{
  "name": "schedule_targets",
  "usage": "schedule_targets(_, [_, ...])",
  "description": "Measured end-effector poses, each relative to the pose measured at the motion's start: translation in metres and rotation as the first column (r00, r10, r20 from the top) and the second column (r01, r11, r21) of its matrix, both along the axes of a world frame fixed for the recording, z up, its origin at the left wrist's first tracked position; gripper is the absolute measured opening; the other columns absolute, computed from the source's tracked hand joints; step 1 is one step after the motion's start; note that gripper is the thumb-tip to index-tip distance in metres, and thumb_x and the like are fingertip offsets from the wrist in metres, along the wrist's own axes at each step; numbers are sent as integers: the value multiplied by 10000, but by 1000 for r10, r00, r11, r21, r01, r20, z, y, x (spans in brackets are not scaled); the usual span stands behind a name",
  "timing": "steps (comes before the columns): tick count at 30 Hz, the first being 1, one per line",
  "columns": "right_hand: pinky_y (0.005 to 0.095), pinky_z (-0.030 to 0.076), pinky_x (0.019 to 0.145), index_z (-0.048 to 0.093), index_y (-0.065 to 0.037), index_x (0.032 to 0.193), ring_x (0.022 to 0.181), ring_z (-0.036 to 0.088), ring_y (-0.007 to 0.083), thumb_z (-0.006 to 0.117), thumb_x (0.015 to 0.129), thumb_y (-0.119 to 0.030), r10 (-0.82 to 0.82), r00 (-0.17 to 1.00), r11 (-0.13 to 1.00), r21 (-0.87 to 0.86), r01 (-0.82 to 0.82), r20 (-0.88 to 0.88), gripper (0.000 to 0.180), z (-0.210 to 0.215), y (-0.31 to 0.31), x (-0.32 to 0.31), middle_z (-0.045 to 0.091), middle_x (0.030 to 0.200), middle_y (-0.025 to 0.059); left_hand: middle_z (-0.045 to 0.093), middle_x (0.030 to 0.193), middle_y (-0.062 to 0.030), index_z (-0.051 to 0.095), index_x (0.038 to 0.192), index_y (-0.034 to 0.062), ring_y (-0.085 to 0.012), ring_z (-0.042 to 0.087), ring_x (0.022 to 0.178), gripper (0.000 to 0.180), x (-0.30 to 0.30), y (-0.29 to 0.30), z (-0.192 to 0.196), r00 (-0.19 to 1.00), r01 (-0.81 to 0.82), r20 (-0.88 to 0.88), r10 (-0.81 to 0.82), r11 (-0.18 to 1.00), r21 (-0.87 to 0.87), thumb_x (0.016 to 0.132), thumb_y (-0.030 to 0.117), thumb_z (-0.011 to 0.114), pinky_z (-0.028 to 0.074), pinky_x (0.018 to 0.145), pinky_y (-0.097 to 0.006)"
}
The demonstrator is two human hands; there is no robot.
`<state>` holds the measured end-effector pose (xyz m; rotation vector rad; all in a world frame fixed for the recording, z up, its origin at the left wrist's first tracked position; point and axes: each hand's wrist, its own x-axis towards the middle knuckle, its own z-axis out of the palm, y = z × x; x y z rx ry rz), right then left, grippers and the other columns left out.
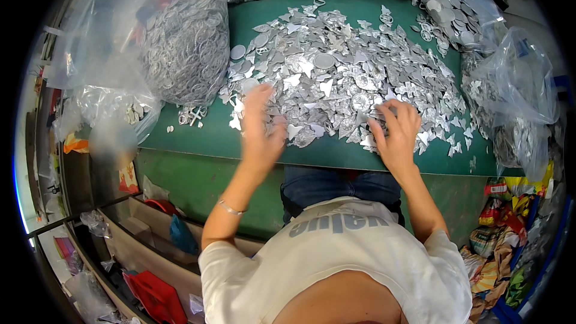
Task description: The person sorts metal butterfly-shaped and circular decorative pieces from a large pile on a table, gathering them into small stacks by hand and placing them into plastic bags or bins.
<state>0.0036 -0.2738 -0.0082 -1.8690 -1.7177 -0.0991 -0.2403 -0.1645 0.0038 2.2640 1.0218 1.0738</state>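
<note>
A wide heap of small silver metal pieces [345,78] covers the middle of the green table [222,146]. Many are flat and irregular; some are round discs. My left hand [261,125] is over the heap's near left edge, smeared by motion. Its fingers point away from me, and whether they hold a piece cannot be made out. At the near right edge, my right hand [399,131] rests among the pieces. Its fingers are curved and apart, with the tips touching the heap, and I see nothing gripped between them.
A large clear bag of metal rings [186,51] stands left of the heap, with a smaller plastic bag [129,111] in front. More bags of metal pieces [465,18] line the right side and back. A beige drawer or box [144,234] stands below left; colourful packages [495,228] lie below right.
</note>
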Motion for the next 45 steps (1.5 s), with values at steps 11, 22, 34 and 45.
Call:
schedule_targets(11, [354,325,752,536,-57,792,816,504,231,669,669,-43,-20,946,977,194,87,-322,181,-17,17,5,549,828,46,371,1329,-65,456,1206,64,-330,293,1242,443,94,30,-25,843,226,-522,-129,966,126,792,162,582,246,968,-569])
schedule_targets(22, [200,349,485,477,-39,941,554,437,58,537,822,-14,19,215,990,-12,-139,-976,136,16,30,52,516,756,19,512,939,-75,553,925,64,-252,478,906,306,127,13,-23,962,-17,-268,54,990,139,683,166,710,298,788,-391])
schedule_targets(34, [226,453,526,513,-10,1007,657,566,129,521,850,-66,8,-453,999,27,-35,-891,166,12,14,97,576,804,47,560,862,-109,554,907,27,-248,541,746,107,122,29,-3,946,1,304,114,935,-354,802,18,539,432,668,-369])
schedule_targets(45, [300,407,721,600,-27,867,778,506,200,620,751,-75,176,739,963,-42,-266,-650,127,31,-15,35,545,826,65,550,886,-78,511,950,29,-179,552,793,276,153,-51,6,708,691,504,494,-340,-638,884,293,469,477,650,-296])
